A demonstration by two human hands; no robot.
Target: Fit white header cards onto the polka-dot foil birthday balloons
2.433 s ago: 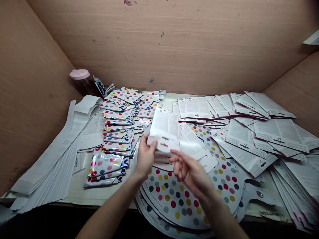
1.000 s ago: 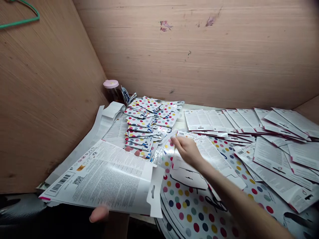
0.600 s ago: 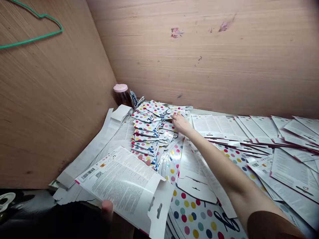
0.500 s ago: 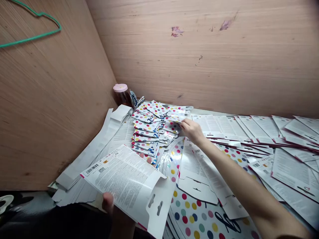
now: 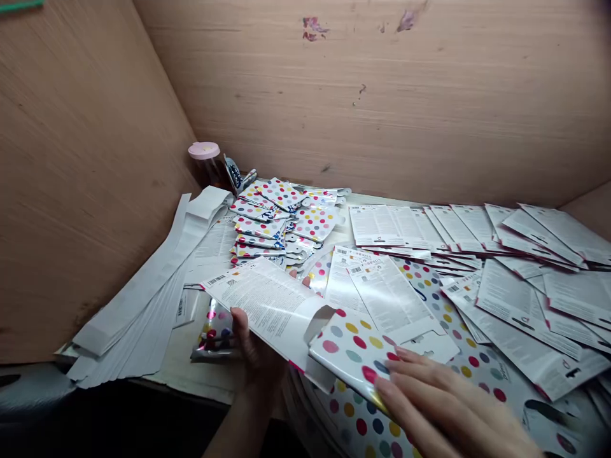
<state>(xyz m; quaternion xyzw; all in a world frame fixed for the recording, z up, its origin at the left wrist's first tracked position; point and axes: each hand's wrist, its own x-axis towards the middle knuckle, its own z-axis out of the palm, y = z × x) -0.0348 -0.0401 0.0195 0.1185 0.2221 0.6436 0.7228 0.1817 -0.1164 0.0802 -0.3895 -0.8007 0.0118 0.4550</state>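
Observation:
My left hand (image 5: pixel 255 359) grips a white printed card sleeve (image 5: pixel 262 302) from beneath, thumb on its near edge and fingertips showing at its far edge. The sleeve is tilted, and its right end gapes open. In my right hand (image 5: pixel 443 397) is a flat polka-dot packet (image 5: pixel 351 346), held by its right end with the fingers over the top. The packet's left end is at the sleeve's mouth; whether any of it is inside I cannot tell. Below and behind them lie more white sleeves (image 5: pixel 382 292) on a large polka-dot sheet (image 5: pixel 470 362).
Folded polka-dot packets (image 5: pixel 260 228) are piled behind my left hand. Overlapping white sleeves (image 5: pixel 458 229) spread along the back and right. Long white paper strips (image 5: pixel 138 318) lie at left. A pink-lidded jar (image 5: pixel 204 151) stands in the corner by the wooden walls (image 5: pixel 334 114).
My right hand has come from the packet pile at the back to the sleeve's open end, bringing a polka-dot packet. My left hand still holds the sleeve, now shifted right.

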